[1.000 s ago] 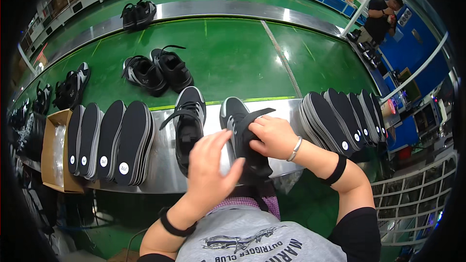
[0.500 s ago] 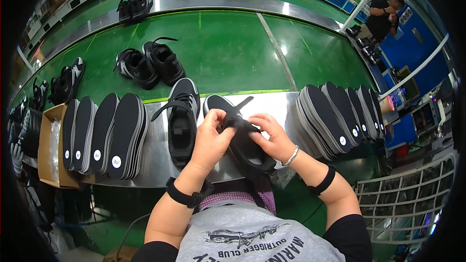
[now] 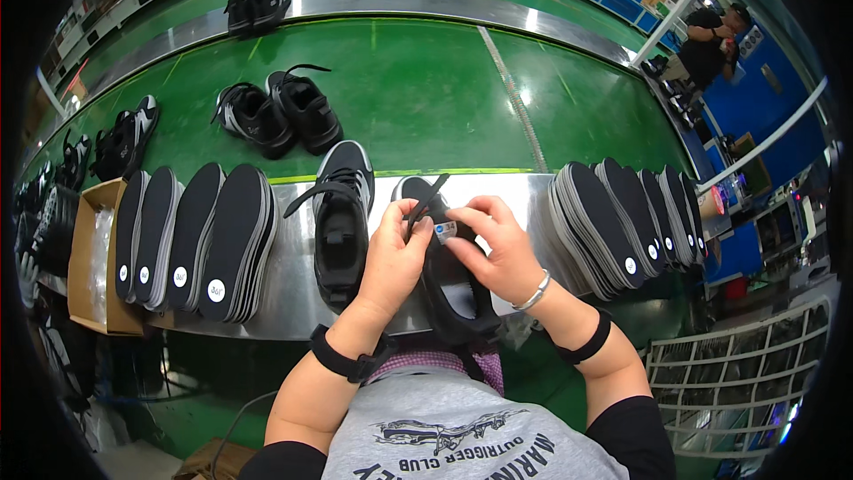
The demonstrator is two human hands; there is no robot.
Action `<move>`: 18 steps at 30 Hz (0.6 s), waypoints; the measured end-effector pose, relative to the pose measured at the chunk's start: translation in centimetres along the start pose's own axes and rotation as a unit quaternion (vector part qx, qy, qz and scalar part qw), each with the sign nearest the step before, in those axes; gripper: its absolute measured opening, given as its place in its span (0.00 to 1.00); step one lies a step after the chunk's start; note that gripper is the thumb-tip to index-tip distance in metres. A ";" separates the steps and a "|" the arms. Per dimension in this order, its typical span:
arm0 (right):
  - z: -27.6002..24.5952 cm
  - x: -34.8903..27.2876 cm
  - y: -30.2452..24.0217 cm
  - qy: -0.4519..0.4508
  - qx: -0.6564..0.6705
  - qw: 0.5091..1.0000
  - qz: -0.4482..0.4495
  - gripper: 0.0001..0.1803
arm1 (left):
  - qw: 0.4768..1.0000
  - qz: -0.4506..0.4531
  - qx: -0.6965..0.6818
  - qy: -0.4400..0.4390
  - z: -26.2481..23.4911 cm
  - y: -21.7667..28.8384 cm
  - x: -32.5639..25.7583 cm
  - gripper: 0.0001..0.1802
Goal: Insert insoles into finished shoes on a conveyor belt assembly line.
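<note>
A green surface (image 3: pixel 418 98) is spread across the workshop beyond the metal tabletop (image 3: pixel 293 258), with clock directions taken from the handled shoe. That black shoe (image 3: pixel 462 289) is set at the tabletop's near edge, its toe pointed toward twelve. Its black strap (image 3: pixel 433 196) is pinched by the fingers of the left hand (image 3: pixel 391 253), at about eleven o'clock. The fingers of the right hand (image 3: pixel 502 253), at one, are bent around a small pale label (image 3: pixel 445 231) inside the shoe; whether anything is gripped by them cannot be told. At ten, near it, a matching shoe (image 3: pixel 340 267) is stood upright, its opening unobstructed. Dark insoles are stacked on both sides: the left stacks (image 3: pixel 235 240) toward nine, beside an open carton (image 3: pixel 84 258), and the right stacks (image 3: pixel 600 227) between two and three. Between ten and eleven, a pair of shoes (image 3: pixel 280 116) is placed on the green surface; another person (image 3: pixel 706 53) can be seen between one and two.
</note>
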State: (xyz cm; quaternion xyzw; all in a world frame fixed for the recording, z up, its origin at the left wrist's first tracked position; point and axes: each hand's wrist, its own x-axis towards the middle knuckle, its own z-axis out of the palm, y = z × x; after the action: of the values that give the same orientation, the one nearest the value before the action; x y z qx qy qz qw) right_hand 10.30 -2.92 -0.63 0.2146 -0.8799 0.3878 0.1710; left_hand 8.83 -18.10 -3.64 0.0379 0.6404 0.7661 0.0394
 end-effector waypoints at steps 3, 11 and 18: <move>-0.4 -0.3 0.3 -0.065 -0.050 0.996 0.015 0.19 | 0.998 -0.017 0.060 -0.015 0.1 0.2 0.1 0.18; -12.8 -0.6 5.9 0.065 -0.152 0.984 0.064 0.15 | 0.998 0.032 -0.013 0.056 0.5 0.1 -1.1 0.13; -26.9 -8.4 18.3 0.104 -0.374 0.824 0.413 0.15 | 1.000 0.026 0.010 -0.010 2.0 0.4 -1.0 0.14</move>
State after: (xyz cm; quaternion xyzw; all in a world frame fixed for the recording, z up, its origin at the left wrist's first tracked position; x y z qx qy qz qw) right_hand 11.70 30.63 1.52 -0.2912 -0.9407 0.0837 0.1525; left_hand 10.05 -16.30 -2.88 0.0624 0.6462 0.7602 0.0253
